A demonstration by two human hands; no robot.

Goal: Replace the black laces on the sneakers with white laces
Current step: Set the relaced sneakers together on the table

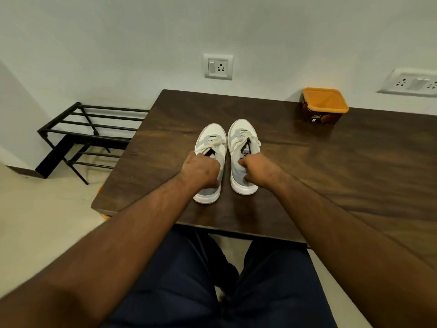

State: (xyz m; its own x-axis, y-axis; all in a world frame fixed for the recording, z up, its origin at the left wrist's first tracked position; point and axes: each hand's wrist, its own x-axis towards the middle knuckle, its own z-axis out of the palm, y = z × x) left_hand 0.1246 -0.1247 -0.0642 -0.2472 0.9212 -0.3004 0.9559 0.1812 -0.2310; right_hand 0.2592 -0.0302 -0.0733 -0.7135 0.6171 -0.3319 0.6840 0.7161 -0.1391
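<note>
Two white and grey sneakers stand side by side on the dark wooden table (331, 176), toes pointing away from me. Both carry white laces; no black lace shows. My left hand (201, 170) grips the collar of the left sneaker (211, 138), fingers curled into its opening. My right hand (256, 170) grips the collar of the right sneaker (241, 131) the same way, thumb inside by the tongue. The heels of both shoes are partly hidden by my hands.
A brown tub with an orange lid (325, 106) stands at the table's back right near the wall. A black metal shoe rack (92, 136) stands on the floor to the left. Wall sockets (218, 66) sit above the table. My legs are under the front edge.
</note>
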